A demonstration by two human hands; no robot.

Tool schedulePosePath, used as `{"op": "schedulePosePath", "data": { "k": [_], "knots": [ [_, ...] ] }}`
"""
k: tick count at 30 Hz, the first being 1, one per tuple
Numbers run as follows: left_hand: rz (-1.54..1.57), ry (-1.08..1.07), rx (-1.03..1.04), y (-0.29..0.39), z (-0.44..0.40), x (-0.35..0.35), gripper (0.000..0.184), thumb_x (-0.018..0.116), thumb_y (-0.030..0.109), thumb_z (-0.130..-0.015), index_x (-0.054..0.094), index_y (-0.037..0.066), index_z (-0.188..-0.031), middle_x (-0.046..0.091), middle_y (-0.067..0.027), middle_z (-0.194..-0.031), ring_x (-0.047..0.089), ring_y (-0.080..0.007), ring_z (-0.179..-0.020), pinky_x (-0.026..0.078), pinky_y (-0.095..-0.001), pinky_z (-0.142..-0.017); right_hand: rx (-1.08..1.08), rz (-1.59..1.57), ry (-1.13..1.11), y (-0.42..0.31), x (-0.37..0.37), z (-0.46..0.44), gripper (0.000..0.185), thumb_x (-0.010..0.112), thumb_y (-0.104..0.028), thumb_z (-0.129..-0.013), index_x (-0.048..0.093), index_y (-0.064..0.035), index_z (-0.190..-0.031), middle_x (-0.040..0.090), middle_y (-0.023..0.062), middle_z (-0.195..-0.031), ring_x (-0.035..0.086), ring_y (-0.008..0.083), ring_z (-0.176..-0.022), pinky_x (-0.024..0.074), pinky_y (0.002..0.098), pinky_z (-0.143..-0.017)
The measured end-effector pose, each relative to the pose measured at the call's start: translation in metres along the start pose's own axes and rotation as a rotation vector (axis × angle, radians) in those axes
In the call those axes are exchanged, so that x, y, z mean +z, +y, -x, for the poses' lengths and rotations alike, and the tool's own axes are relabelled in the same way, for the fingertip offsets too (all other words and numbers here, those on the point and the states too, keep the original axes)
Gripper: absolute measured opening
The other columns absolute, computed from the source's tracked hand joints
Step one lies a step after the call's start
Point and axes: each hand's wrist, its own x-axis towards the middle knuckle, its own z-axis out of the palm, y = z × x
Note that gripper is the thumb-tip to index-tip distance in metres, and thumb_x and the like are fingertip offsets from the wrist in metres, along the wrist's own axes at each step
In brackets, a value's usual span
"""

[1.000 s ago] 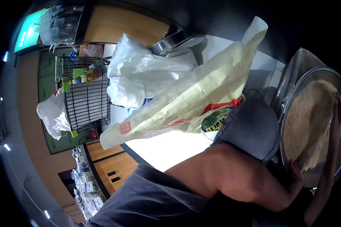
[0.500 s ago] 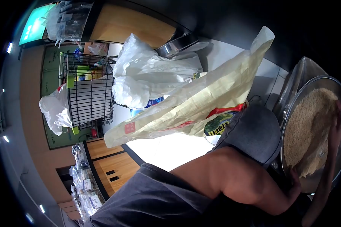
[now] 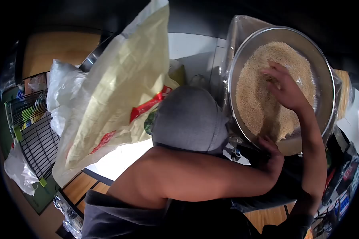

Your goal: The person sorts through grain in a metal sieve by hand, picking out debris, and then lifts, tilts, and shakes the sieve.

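A large round metal sieve (image 3: 327,95) holds a broad heap of pale brown grain (image 3: 253,65) and stands on a container lined with clear plastic (image 3: 237,28). My right hand (image 3: 283,85) is over the middle of the grain, its fingers apart and slightly bent, with nothing visible held in them. At the near rim, my left hand (image 3: 272,156) has its fingers curled over the edge of the sieve, close to the grain. A darker hollow runs through the grain between the two hands.
My grey-clad knee (image 3: 187,119) is left of the sieve. Beyond it stands a large yellowish woven sack (image 3: 115,79) with red print. Farther left are white plastic bags (image 3: 64,95) and a wire shopping cart (image 3: 36,127). Packaged goods (image 3: 343,187) are at the lower right.
The view has turned toward the sieve, which now sits nearer the centre. My right hand has moved from the sieve's far side to the middle of the grain. My left hand stays at the rim.
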Motion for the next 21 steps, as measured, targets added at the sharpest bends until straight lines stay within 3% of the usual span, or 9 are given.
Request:
{"op": "schedulePosePath", "data": {
  "k": [2, 4, 6, 9, 11, 13, 14, 16, 21],
  "knots": [
    [0.003, -0.106, 0.036, 0.002, -0.005, -0.015, 0.037, 0.046, 0.002, -0.095, 0.061, -0.003, -0.129, 0.065, -0.0220, -0.123, 0.066, -0.0375, -0.110, 0.064, -0.0489, -0.081, 0.007, 0.038, -0.113, -0.017, -0.006, 0.002, 0.042, 0.064, -0.013, -0.091, 0.062, -0.0092, -0.133, 0.048, 0.0215, -0.146, 0.044, 0.0379, -0.138, 0.0378, 0.0427, -0.115],
    [0.000, -0.052, 0.014, 0.010, -0.009, -0.010, 0.034, 0.049, 0.002, -0.094, 0.065, -0.001, -0.123, 0.065, -0.0221, -0.117, 0.067, -0.0354, -0.106, 0.065, -0.0485, -0.078, 0.061, 0.012, -0.401, -0.033, -0.018, -0.003, 0.043, 0.065, -0.008, -0.090, 0.061, -0.0096, -0.133, 0.051, 0.0186, -0.144, 0.049, 0.0343, -0.135, 0.0440, 0.0410, -0.108],
    [-0.016, 0.007, 0.016, 0.002, -0.005, -0.011, 0.029, 0.051, 0.000, -0.093, 0.070, 0.000, -0.116, 0.068, -0.0210, -0.106, 0.069, -0.0330, -0.098, 0.066, -0.0477, -0.075, 0.022, 0.017, -0.451, -0.032, -0.015, 0.001, 0.041, 0.065, -0.009, -0.091, 0.061, -0.0090, -0.131, 0.054, 0.0169, -0.139, 0.052, 0.0327, -0.130, 0.0454, 0.0410, -0.106],
    [0.071, 0.057, -0.099, 0.002, -0.003, -0.010, 0.029, 0.051, -0.003, -0.092, 0.070, -0.001, -0.115, 0.069, -0.0192, -0.103, 0.070, -0.0328, -0.094, 0.066, -0.0472, -0.075, -0.020, 0.026, -0.486, -0.033, -0.018, 0.006, 0.038, 0.064, -0.010, -0.092, 0.063, -0.0074, -0.129, 0.060, 0.0145, -0.133, 0.057, 0.0308, -0.123, 0.0470, 0.0407, -0.103],
    [0.058, 0.080, -0.035, 0.002, -0.004, -0.011, 0.028, 0.058, 0.003, -0.090, 0.069, -0.003, -0.115, 0.070, -0.0185, -0.105, 0.070, -0.0323, -0.091, 0.066, -0.0463, -0.074, -0.011, 0.030, -0.479, -0.038, -0.025, 0.006, 0.036, 0.063, -0.011, -0.093, 0.063, -0.0065, -0.129, 0.062, 0.0138, -0.131, 0.059, 0.0306, -0.120, 0.0473, 0.0403, -0.103],
    [0.047, -0.087, 0.033, 0.005, -0.008, -0.020, 0.038, 0.046, 0.000, -0.096, 0.061, 0.001, -0.131, 0.066, -0.0216, -0.117, 0.068, -0.0384, -0.105, 0.065, -0.0494, -0.079, 0.264, -0.099, -0.253, -0.036, -0.032, -0.007, 0.034, 0.058, -0.012, -0.094, 0.063, -0.0048, -0.127, 0.064, 0.0169, -0.127, 0.060, 0.0327, -0.120, 0.0462, 0.0425, -0.102],
    [0.065, -0.103, 0.021, 0.006, -0.009, -0.020, 0.037, 0.046, 0.000, -0.096, 0.061, 0.001, -0.130, 0.066, -0.0219, -0.116, 0.068, -0.0384, -0.105, 0.065, -0.0495, -0.079, 0.273, -0.095, -0.260, -0.023, -0.029, -0.012, 0.034, 0.058, -0.012, -0.094, 0.063, -0.0048, -0.127, 0.064, 0.0169, -0.127, 0.060, 0.0327, -0.120, 0.0462, 0.0425, -0.102],
    [0.089, -0.082, -0.014, 0.006, -0.008, -0.020, 0.036, 0.046, 0.001, -0.096, 0.061, 0.000, -0.129, 0.067, -0.0224, -0.116, 0.068, -0.0384, -0.105, 0.065, -0.0498, -0.079, 0.011, 0.194, 0.355, 0.009, -0.019, -0.019, 0.034, 0.054, -0.007, -0.097, 0.062, -0.0050, -0.129, 0.062, 0.0182, -0.130, 0.059, 0.0335, -0.123, 0.0449, 0.0422, -0.105],
    [0.118, -0.050, -0.050, 0.007, -0.009, -0.019, 0.035, 0.046, 0.001, -0.097, 0.062, -0.003, -0.128, 0.068, -0.0236, -0.114, 0.069, -0.0382, -0.104, 0.065, -0.0504, -0.079, -0.140, 0.237, 0.517, 0.041, -0.008, -0.044, 0.038, 0.051, -0.002, -0.097, 0.060, -0.0063, -0.133, 0.058, 0.0181, -0.137, 0.053, 0.0352, -0.130, 0.0414, 0.0426, -0.111]
  ]
}}
